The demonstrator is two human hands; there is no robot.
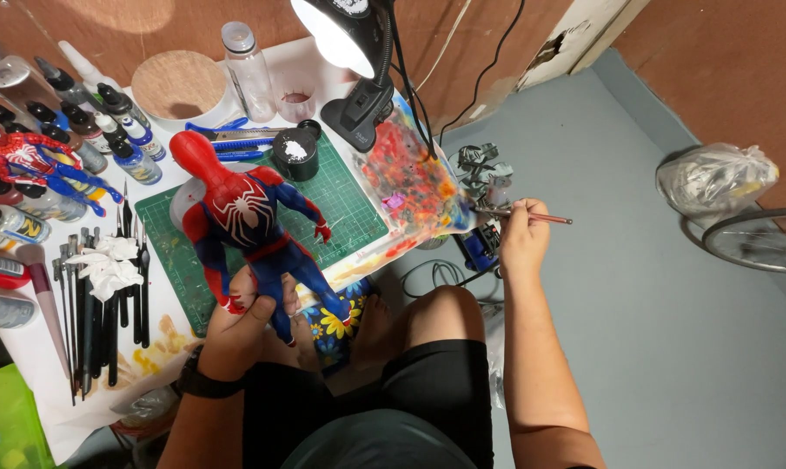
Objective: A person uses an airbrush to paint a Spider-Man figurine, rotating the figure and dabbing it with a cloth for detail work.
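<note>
The left hand [241,326] has its fingers wrapped around the legs of the red and blue superhero figure [249,226], which lies over the green cutting mat [349,195]. Right of the mat, the right hand [521,239] pinches a thin paintbrush [532,216] beside the paint-stained palette [410,178].

Open grey floor [653,330] to the right, desk lamp [358,52] overhanging cutting mat [349,195], bottles [80,122] and tools [97,304] crowding left

Red-blue figure [245,226], thin paintbrush [523,214]
</note>
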